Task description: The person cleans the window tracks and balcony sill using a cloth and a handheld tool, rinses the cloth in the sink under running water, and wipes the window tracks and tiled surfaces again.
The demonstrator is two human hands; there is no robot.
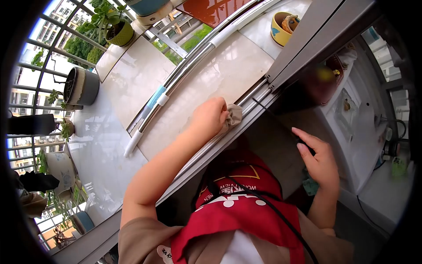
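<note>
Left hand (210, 118) clutching cloth (233, 116), window track (257, 94)

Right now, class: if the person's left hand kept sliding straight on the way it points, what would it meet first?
The left hand, gripping a cloth, points along the window track. It would probably first meet the window frame at the track's end, though depth is unclear.

Quick count of what's in view: two hands, the left hand (210, 118) and the right hand (320, 162), plus one crumpled cloth (233, 116) and one red apron (239, 207). One black cable (281, 218) runs across the apron. On the sill there's one yellow bowl (281, 30). Pots I can make out: one green pot (121, 34) with a plant, one dark grey pot (82, 86), one blue pot (83, 221). One white tube (132, 144) too.
</note>
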